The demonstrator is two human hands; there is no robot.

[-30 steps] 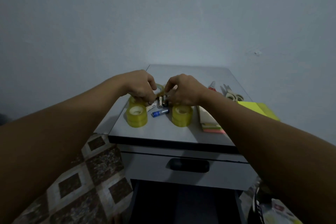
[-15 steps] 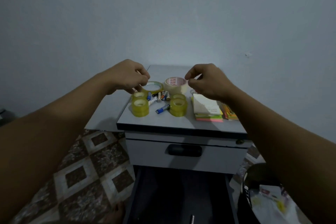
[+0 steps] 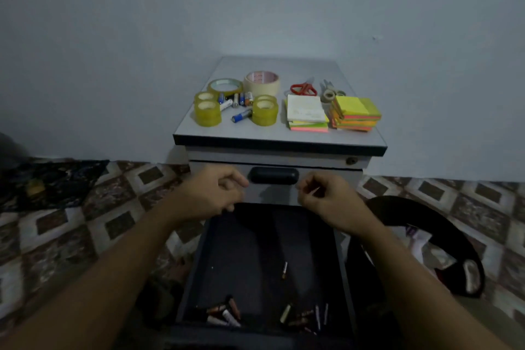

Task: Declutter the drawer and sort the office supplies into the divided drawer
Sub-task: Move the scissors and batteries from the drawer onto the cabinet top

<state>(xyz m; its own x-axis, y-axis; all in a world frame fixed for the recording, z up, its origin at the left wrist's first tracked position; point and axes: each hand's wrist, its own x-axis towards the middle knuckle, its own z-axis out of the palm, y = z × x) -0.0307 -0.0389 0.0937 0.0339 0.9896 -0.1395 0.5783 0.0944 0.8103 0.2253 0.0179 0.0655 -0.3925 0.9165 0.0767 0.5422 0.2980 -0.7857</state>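
Left hand [image 3: 211, 197]: fingers [image 3: 231, 183] curled in against the thumb, nothing visible in them. Right hand [image 3: 326, 202]: thumb and forefinger nearly meet. A pale sliver shows there, but the dim light doesn't let me tell whether it is held. Both hands hover over the far end of the open drawer [image 3: 194, 264], just below the closed drawer's handle [image 3: 274, 175].

The loose AA battery [image 3: 284, 270] lies at 6 o'clock from the right hand and about 5 o'clock from the left, so it looks nearer the right. Its long axis runs roughly 12-to-6. Further toward 6, at the drawer's near end, are two battery clusters, the left cluster [image 3: 224, 312] and the right cluster [image 3: 301, 317]. At 12 o'clock, on the cabinet top [image 3: 255, 133], are tape rolls [image 3: 208, 112], more batteries [image 3: 241, 116] and sticky notes [image 3: 355, 111]
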